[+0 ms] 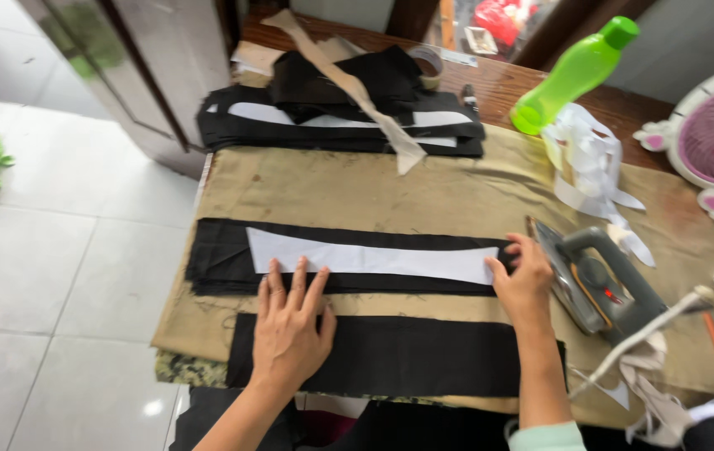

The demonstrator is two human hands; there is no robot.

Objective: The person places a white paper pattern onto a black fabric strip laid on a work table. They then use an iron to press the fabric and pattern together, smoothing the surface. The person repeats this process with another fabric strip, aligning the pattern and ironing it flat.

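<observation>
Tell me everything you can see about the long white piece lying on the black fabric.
The white piece is a long, thin, flat strip, like paper or stiff interfacing, wider at its left end and narrowing gently toward the right, with angled ends. It lies flat on a black fabric strip, running left to right across the tan-covered table. The left hand presses its lower left edge with spread fingers; the right hand touches its right end. It looks smooth and unwrinkled.
</observation>
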